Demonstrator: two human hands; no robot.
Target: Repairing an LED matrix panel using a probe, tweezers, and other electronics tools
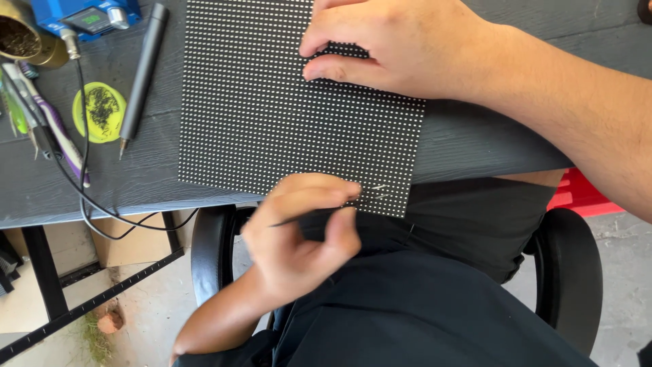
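A black LED matrix panel covered in rows of small white dots lies on a dark grey wooden table, with its near edge hanging over the table's front. My right hand rests flat on the panel's upper right part, fingers curled and pressing it down. At the panel's near edge, my left hand pinches a thin dark pointed tool between thumb and fingers. Beside the fingertips, a few dots on the panel look scratched or smeared.
Left of the panel lie a grey pen-shaped iron, a yellow round tin with dark wire wool, purple- and green-handled tools, a brass cup and a blue device. A black cable hangs over the edge. Chair armrests flank my lap.
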